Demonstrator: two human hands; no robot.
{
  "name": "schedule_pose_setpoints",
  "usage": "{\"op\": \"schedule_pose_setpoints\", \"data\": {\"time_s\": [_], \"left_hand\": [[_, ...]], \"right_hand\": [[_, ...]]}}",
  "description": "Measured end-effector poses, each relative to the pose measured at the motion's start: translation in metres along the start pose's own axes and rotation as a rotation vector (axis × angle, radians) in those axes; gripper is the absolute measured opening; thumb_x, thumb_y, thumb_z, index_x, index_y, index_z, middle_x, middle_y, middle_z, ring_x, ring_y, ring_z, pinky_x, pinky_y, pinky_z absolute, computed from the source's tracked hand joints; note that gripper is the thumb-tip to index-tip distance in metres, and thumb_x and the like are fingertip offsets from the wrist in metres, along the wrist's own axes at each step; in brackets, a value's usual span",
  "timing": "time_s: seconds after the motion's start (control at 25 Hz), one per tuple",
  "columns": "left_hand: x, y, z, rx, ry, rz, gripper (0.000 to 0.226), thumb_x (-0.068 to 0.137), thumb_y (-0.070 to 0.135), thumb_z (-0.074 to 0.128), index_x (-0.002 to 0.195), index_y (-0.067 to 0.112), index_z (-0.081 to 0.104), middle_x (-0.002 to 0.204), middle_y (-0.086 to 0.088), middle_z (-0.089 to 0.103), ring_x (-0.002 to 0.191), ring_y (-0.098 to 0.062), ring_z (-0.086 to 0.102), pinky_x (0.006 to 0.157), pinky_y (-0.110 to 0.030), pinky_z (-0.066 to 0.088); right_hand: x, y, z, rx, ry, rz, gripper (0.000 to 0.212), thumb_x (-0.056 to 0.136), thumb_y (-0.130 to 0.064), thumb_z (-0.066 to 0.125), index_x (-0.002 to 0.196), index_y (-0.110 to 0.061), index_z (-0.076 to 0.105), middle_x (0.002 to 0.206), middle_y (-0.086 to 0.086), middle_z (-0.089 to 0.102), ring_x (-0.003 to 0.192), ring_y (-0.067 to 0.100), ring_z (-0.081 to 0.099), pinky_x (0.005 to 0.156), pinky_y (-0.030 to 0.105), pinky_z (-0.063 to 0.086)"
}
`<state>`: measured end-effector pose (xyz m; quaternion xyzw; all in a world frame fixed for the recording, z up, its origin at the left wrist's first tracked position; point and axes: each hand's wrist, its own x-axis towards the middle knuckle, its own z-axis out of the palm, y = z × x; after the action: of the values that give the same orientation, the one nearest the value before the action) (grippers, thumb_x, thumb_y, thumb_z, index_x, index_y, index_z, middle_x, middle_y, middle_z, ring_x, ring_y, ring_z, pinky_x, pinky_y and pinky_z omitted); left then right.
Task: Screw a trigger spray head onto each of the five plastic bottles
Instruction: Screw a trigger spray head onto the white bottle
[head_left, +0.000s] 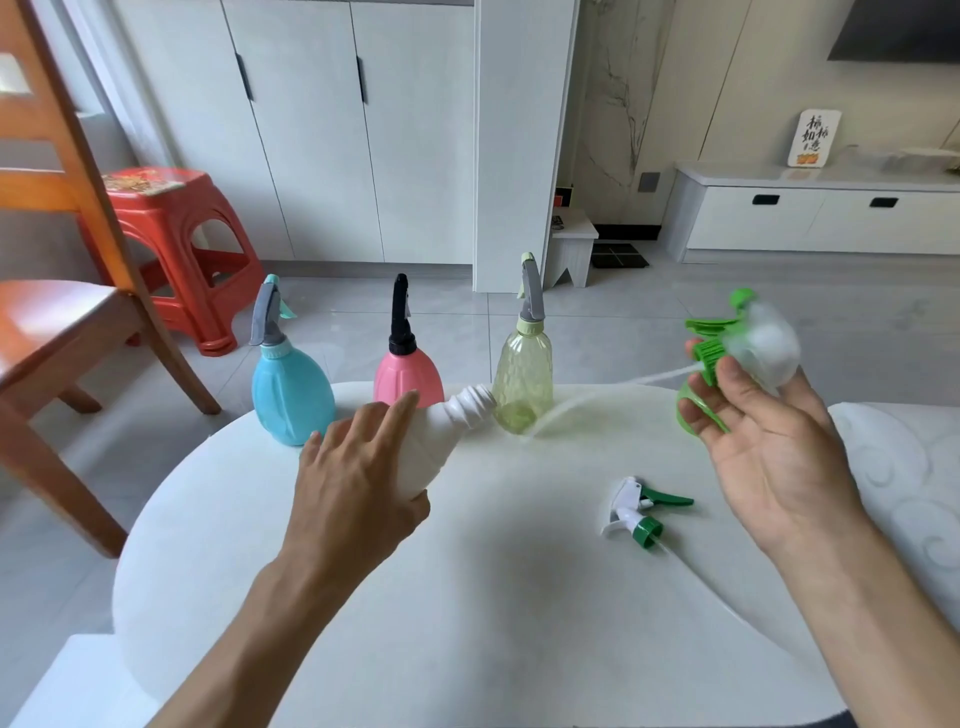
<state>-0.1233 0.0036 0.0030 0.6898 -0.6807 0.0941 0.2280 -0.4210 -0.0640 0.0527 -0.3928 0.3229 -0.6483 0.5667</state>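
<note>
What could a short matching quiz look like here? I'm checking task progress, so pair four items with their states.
Items:
1. blue bottle
2. white bottle
3. green spray head
4. white-and-green spray head

States:
A. lying loose on the table
B. held up in the right hand
C. upright, spray head fitted
D. tilted in the left hand, neck open

Pairs: 1-C, 2-D, 3-B, 4-A

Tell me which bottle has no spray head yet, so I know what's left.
The white bottle, tilted in the left hand, neck bare. The blue bottle, pink bottle and yellow bottle behind it stand upright with heads on.
</note>
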Motion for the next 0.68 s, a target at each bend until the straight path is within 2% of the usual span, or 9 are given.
{"op": "schedule_pose_setpoints", "data": {"time_s": [0.16,0.28,0.4,0.52,0.68], "left_hand": [[-0.005,-0.001,0.006,-0.014,-0.003,0.014,0.095,0.051,0.023,0.087,0.139,0.017,0.051,0.11,-0.005,0.066,0.086,-0.035,0.062,0.076,-0.042,0.05],[-0.004,0.002,0.008,-0.025,0.002,0.011,0.096,0.051,0.025,0.087,0.14,0.018,0.05,0.113,-0.004,0.066,0.087,-0.034,0.062,0.076,-0.041,0.05],[-0.003,0.005,0.01,-0.034,0.017,0.029,0.096,0.051,0.026,0.087,0.139,0.018,0.049,0.113,-0.004,0.065,0.086,-0.033,0.062,0.076,-0.041,0.051],[-0.004,0.007,0.011,-0.031,0.027,0.049,0.095,0.052,0.026,0.086,0.139,0.018,0.049,0.113,-0.002,0.065,0.085,-0.033,0.062,0.074,-0.04,0.051],[-0.005,0.003,0.01,-0.019,0.015,0.004,0.095,0.052,0.025,0.086,0.139,0.017,0.05,0.111,-0.004,0.066,0.085,-0.034,0.062,0.075,-0.042,0.05]], "right_hand": [[0.0,0.005,-0.003,-0.007,0.087,0.013,0.037,0.085,-0.007,0.064,0.119,-0.02,0.057,0.11,0.006,0.069,0.093,0.02,0.061,0.082,0.034,0.048],[-0.002,0.009,-0.002,-0.042,0.089,0.007,0.041,0.088,-0.003,0.062,0.124,-0.019,0.054,0.115,0.011,0.066,0.092,0.02,0.063,0.081,0.035,0.048],[-0.004,0.014,0.002,-0.04,0.049,0.018,0.046,0.086,-0.003,0.063,0.126,-0.022,0.052,0.111,0.01,0.069,0.09,0.02,0.065,0.08,0.035,0.049],[-0.006,0.02,0.004,-0.075,0.01,0.021,0.043,0.085,-0.003,0.064,0.122,-0.023,0.056,0.111,0.011,0.07,0.091,0.02,0.066,0.078,0.034,0.05],[0.0,0.015,-0.001,-0.039,0.077,-0.026,0.039,0.089,0.0,0.061,0.122,-0.019,0.054,0.114,0.014,0.066,0.09,0.021,0.064,0.08,0.036,0.049]]}}
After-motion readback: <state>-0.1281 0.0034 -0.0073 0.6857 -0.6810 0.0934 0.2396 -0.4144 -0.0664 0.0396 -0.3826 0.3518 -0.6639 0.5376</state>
